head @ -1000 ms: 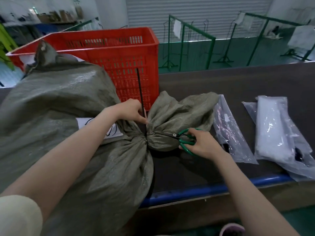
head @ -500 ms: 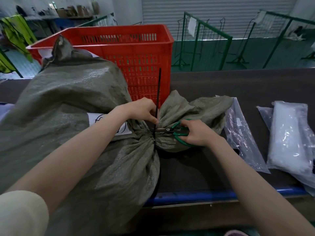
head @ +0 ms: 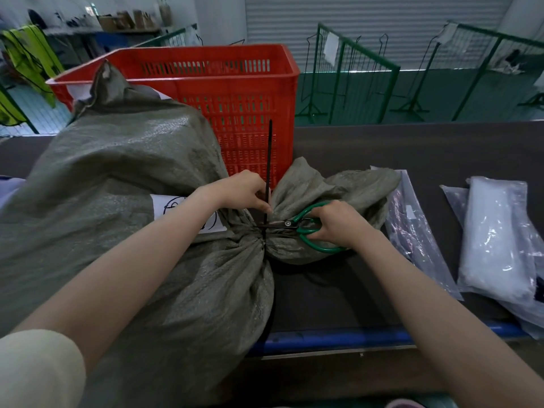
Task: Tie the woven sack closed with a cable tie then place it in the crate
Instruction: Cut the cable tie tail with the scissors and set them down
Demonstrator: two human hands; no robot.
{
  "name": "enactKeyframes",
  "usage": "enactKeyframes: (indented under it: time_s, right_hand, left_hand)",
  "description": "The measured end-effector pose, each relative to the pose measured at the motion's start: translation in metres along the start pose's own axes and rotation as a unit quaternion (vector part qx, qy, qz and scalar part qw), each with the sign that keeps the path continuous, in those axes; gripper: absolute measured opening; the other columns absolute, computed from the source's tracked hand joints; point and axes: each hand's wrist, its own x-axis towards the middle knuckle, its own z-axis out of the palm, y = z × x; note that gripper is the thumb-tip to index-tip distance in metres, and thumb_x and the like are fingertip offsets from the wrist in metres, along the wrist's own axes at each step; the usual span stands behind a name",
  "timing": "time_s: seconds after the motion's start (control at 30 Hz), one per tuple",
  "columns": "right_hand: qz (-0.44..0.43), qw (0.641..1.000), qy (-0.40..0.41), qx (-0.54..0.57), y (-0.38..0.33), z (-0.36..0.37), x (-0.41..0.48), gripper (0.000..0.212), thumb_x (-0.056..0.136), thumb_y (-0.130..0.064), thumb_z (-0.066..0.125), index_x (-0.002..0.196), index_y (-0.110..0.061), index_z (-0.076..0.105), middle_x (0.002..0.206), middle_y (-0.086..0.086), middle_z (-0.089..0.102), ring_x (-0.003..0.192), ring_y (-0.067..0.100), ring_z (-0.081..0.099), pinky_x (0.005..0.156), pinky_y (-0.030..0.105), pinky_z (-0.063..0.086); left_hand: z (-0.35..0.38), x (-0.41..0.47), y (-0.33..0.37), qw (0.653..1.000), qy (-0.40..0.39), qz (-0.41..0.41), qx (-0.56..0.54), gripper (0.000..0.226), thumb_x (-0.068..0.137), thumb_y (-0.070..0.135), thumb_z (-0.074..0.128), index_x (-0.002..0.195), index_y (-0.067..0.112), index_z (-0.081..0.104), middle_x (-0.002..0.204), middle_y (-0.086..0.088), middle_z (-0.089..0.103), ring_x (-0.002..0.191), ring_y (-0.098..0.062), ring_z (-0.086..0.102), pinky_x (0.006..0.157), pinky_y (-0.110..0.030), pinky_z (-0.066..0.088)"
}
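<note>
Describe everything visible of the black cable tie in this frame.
The black cable tie is a thin, plastic-looking strap cinched around the gathered neck of the grey-green woven sack. Its long free tail stands nearly upright in front of the red plastic crate. The left hand pinches the tail near its base; green-handled scissors in the right hand reach its base.

l hand (head: 240, 191) pinches cable tie (head: 269, 154) tail upright; r hand (head: 338, 223) w/ scissors (head: 306, 228) at sack (head: 132, 184) neck.
</note>
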Motion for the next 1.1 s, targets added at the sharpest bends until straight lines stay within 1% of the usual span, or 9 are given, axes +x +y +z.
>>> enactKeyframes:
  time_s: [0.13,0.23,0.33,0.47,0.57,0.7,0.87,1.0,1.1]
  right_hand:
    - [0.01,0.999,-0.003,-0.037,-0.004,-0.001,-0.006,0.047,0.084,-0.044,0.057,0.118,-0.013,0.062,0.103,0.008,0.071,0.098,0.026,0.063,0.081,0.034,0.046]
    - [0.053,0.998,0.018,-0.026,-0.006,-0.001,-0.014,0.045,0.084,-0.044,0.057,0.116,-0.013,0.061,0.106,0.009,0.07,0.101,0.027,0.062,0.08,0.034,0.046]
    - [0.166,0.983,0.067,0.048,0.0,0.01,-0.033,0.041,0.082,-0.045,0.058,0.105,-0.012,0.066,0.1,0.009,0.072,0.098,0.028,0.064,0.077,0.032,0.047]
    - [0.364,0.893,0.145,0.22,0.012,0.031,-0.068,0.032,0.081,-0.04,0.061,0.086,-0.009,0.068,0.082,0.012,0.069,0.08,0.03,0.062,0.065,0.029,0.042]
    - [0.478,0.805,0.173,0.307,0.021,0.04,-0.091,0.032,0.084,-0.033,0.058,0.065,-0.008,0.056,0.064,0.008,0.057,0.074,0.031,0.058,0.057,0.028,0.034]
    - [0.565,0.747,0.137,0.322,0.041,0.056,-0.111,0.04,0.088,-0.035,0.053,0.1,0.001,0.063,0.104,0.021,0.066,0.1,0.037,0.06,0.068,0.03,0.037]
    - [0.566,0.765,0.068,0.301,0.052,0.067,-0.124,0.041,0.088,-0.028,0.054,0.109,0.007,0.06,0.114,0.025,0.064,0.108,0.037,0.059,0.082,0.033,0.047]
    - [0.54,0.789,0.037,0.289,0.051,0.07,-0.119,0.034,0.087,-0.018,0.056,0.108,0.009,0.058,0.116,0.026,0.061,0.108,0.036,0.058,0.08,0.031,0.045]
    - [0.519,0.818,0.032,0.245,0.045,0.071,-0.112,0.034,0.087,-0.017,0.053,0.108,0.009,0.058,0.12,0.026,0.054,0.114,0.036,0.051,0.09,0.035,0.045]
  left_hand:
    - [-0.003,0.004,0.005,1.0,0.019,0.001,0.015,0.037,0.082,0.037,0.065,0.093,0.002,0.066,0.092,-0.013,0.067,0.087,-0.03,0.06,0.073,-0.041,0.048]
    - [-0.006,0.006,0.012,1.0,0.024,0.009,0.006,0.024,0.087,0.032,0.059,0.087,0.009,0.057,0.079,0.004,0.057,0.082,-0.019,0.053,0.065,-0.028,0.04]
    - [0.0,0.013,0.021,0.995,0.041,0.019,-0.085,0.014,0.092,0.026,0.051,0.097,0.014,0.056,0.099,0.0,0.063,0.098,-0.018,0.057,0.081,-0.026,0.04]
    - [0.017,0.028,0.047,0.983,0.015,0.037,-0.18,0.014,0.096,0.019,0.044,0.105,0.011,0.052,0.098,0.0,0.061,0.096,-0.018,0.061,0.085,-0.032,0.05]
    - [0.037,0.044,0.073,0.966,-0.047,0.041,-0.25,0.014,0.097,0.013,0.042,0.084,0.016,0.047,0.08,-0.002,0.066,0.076,-0.016,0.064,0.073,-0.028,0.053]
    - [0.076,0.062,0.116,0.949,-0.173,0.073,-0.252,0.02,0.095,0.011,0.046,0.076,0.011,0.05,0.057,0.004,0.066,0.047,-0.002,0.061,0.051,-0.015,0.049]
    - [0.129,0.077,0.142,0.905,-0.317,0.033,-0.282,0.022,0.096,0.011,0.044,0.077,0.014,0.053,0.042,0.01,0.065,0.038,0.003,0.058,0.045,-0.01,0.049]
    - [0.144,0.087,0.145,0.911,-0.303,-0.004,-0.28,0.027,0.097,0.012,0.043,0.072,0.011,0.052,0.04,0.011,0.064,0.035,0.004,0.056,0.043,-0.01,0.049]
    - [0.148,0.093,0.146,0.923,-0.28,-0.025,-0.262,0.03,0.097,0.012,0.042,0.068,0.01,0.049,0.035,0.011,0.061,0.031,0.003,0.054,0.041,-0.01,0.047]
